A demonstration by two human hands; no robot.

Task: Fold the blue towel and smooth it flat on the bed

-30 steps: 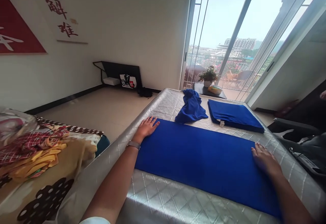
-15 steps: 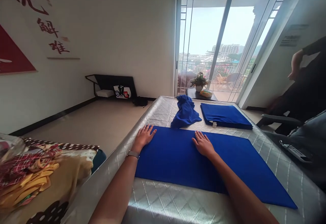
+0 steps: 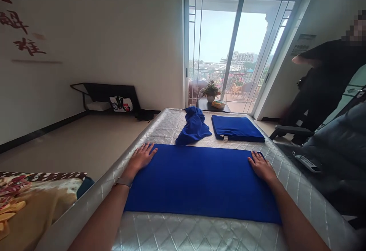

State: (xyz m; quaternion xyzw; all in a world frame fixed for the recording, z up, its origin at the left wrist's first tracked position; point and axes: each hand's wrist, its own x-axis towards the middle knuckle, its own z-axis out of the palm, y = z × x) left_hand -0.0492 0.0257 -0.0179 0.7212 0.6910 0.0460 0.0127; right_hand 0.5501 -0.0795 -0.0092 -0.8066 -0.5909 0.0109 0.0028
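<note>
A blue cloth (image 3: pixel 200 182) lies flat, as a long rectangle, on the silvery quilted mattress (image 3: pixel 183 232). My left hand (image 3: pixel 141 156) rests open on its far left corner, fingers stretched out. On the far right corner lies my right hand (image 3: pixel 262 166), palm down with the fingers extended. Beyond the flat cloth sits a crumpled blue cloth (image 3: pixel 194 125). To the right of that is a neat stack of folded blue cloths (image 3: pixel 237 127) with a white label at its near edge.
Patterned fabrics (image 3: pixel 42 197) are piled at the lower left. A dark chair (image 3: pixel 337 148) with a device (image 3: pixel 307 162) on it stands at the right, a person in dark clothes (image 3: pixel 323 68) behind it. A potted plant (image 3: pixel 211 91) stands by the glass door.
My right hand has slid right from the cloth's middle to its far right corner. My left hand stays at the left corner. The view has turned slightly right, showing more of the person.
</note>
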